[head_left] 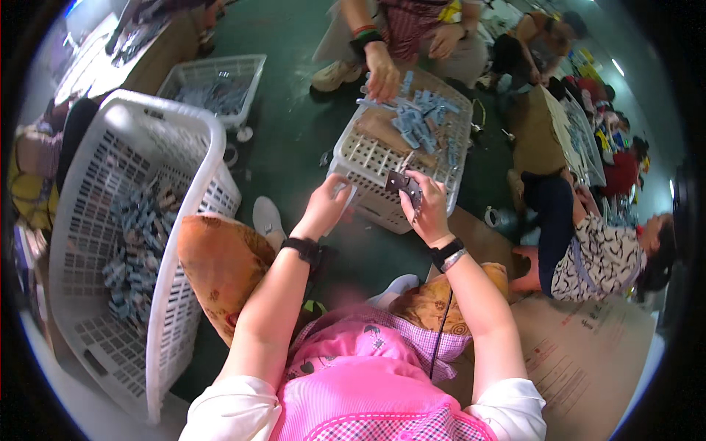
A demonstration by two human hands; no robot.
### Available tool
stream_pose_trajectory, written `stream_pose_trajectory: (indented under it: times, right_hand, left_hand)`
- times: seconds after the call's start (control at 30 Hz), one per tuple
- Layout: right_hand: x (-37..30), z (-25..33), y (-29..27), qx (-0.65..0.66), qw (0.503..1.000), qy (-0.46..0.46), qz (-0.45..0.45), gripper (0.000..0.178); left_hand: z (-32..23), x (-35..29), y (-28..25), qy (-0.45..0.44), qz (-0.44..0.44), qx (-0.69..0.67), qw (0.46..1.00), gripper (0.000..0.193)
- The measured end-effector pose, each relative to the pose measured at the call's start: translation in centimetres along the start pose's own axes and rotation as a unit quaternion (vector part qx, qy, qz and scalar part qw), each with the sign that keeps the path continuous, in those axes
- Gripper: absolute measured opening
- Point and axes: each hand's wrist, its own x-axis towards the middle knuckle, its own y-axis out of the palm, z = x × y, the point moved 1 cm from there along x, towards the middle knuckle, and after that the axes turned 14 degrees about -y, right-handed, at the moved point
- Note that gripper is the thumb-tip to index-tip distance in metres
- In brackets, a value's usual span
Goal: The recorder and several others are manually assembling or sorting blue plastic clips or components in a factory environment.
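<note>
My right hand [429,204] is closed round a dark metal piece with holes and a curved edge [398,182], held over the near side of an upturned white crate [362,156]. To its left, the fingers of my left hand [324,209] pinch a pale, thin piece [350,197] whose kind I cannot make out. Light-blue plastic pieces [418,121] lie heaped on the crate, beside a flat piece of brown cardboard [384,129]. Across the crate, another person's hand [382,72] reaches to the pieces at its far left corner.
A tall white basket [160,294] with many blue-grey pieces stands close on my left. Farther back is a smaller white bin [254,88] of similar pieces. A seated person [599,253] is at the right, near a large sheet of brown cardboard [581,360] on the floor.
</note>
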Motion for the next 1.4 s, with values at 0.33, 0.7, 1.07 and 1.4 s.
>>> stream_pose_trajectory:
  times: [0.33,0.7,1.07,1.4]
  right_hand:
    - [-5.0,-2.3,-3.2,0.116,0.966,0.223,-0.065,0.042]
    - [-7.5,-5.5,-0.8,0.128,0.908,0.370,-0.151,0.036]
    - [-4.8,-5.8,4.3,-0.042,0.934,0.355,-0.006,0.063]
    - [3.5,2.9,-0.7,0.172,0.978,0.022,-0.112,0.059]
  left_hand:
    - [-11.9,-8.1,1.7,0.085,0.052,0.025,0.995,0.017]
    - [-16.8,-5.9,-1.5,0.127,0.066,0.094,0.985,0.024]
    - [-15.7,-4.5,-0.8,0.108,0.120,-0.046,0.986,0.018]
    - [-15.7,-4.1,0.9,0.099,0.148,-0.116,0.977,0.017]
